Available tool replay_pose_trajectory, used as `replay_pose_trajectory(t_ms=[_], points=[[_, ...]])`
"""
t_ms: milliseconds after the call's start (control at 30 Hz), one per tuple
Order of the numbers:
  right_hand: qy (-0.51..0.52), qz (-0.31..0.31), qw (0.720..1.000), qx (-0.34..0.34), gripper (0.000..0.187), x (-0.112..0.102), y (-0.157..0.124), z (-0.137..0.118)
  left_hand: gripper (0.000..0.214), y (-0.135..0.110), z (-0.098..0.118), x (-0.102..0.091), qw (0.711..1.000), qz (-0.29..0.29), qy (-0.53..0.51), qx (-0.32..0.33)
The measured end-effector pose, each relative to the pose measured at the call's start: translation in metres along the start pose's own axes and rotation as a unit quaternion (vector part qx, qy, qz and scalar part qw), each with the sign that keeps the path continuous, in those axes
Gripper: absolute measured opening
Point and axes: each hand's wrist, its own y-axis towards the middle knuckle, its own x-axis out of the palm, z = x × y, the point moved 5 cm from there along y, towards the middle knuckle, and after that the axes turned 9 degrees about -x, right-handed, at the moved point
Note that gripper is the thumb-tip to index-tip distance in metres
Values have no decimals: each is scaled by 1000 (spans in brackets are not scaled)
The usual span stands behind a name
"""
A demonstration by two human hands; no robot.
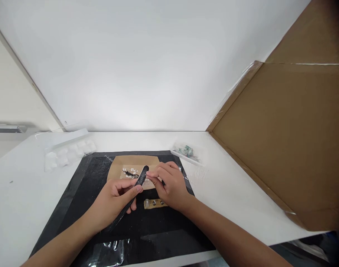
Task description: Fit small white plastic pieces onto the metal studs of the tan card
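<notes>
Centrally, we see both hands meeting over a black mat [82, 185] on the white table [19, 185]. Our left hand [116, 194] is closed on a long black strip [143, 174]: thumb and forefinger press its middle, and the other fingers curl beneath it. The strip slants up and to the right. Its lower end trails toward the wrist and its rounded upper end stands above a brown card [130, 162]. Our right hand [170, 185] brings its fingertips together just beside that upper end. We cannot tell whether they grip the strip, a small part, or nothing.

As to progress, we judge the work to be mid-course. Small white pieces [133, 171] and a dark, thin item lie loose on the card, and a short card strip with metal studs [153, 203] lies flat on the mat just below the right hand. The black strip looks matte, narrow and slightly flexible, and it is lifted clear of the mat.

Around the mat we note a clear plastic tray [66, 150] to the left, a clear tray of green parts [187, 152] to the right, and a cardboard panel [283, 141] leaning at the far right.
</notes>
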Motion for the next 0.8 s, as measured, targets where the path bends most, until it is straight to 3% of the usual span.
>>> replay_pose_trajectory(t_ms=[267, 467, 633, 800], points=[[-66, 2, 998, 0, 15, -3, 4, 0, 42, -3, 3, 2, 1000, -2, 18, 15], [-74, -33, 995, -58, 21, 0, 7, -7, 44, -4, 5, 2, 998, 16, 52, 30], [-126, -20, 991, -46, 18, 2, 9, -4, 44, -3, 8, 1, 996, 33, 65, 51], [-107, -16, 994, -24, 19, 6, 6, -1, 43, -5, 13, 0, 993, 34, 88, 68]])
